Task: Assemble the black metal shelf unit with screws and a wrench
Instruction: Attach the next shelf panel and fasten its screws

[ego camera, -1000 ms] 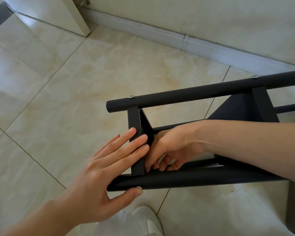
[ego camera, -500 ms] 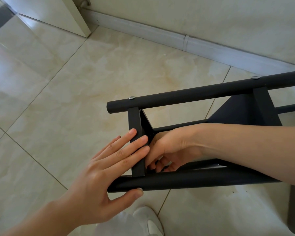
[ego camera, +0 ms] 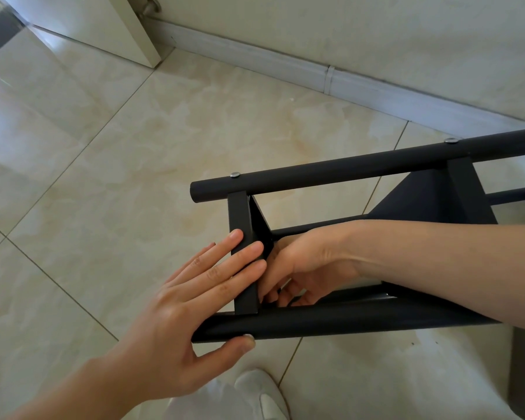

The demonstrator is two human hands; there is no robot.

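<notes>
Bracing the shelf frame [ego camera: 361,168] on the floor tiles [ego camera: 134,177], my left hand [ego camera: 194,298] presses flat on the end crossbar [ego camera: 240,213]. My right hand [ego camera: 303,268] curls inside, contents hidden. Two screw heads [ego camera: 235,174] seated; the near post joint looks unfinished.

A room in a home: glossy cream marble-look floor tiles [ego camera: 134,153], a white skirting board [ego camera: 285,68] along a pale wall [ego camera: 376,31], and a white door [ego camera: 97,22].
</notes>
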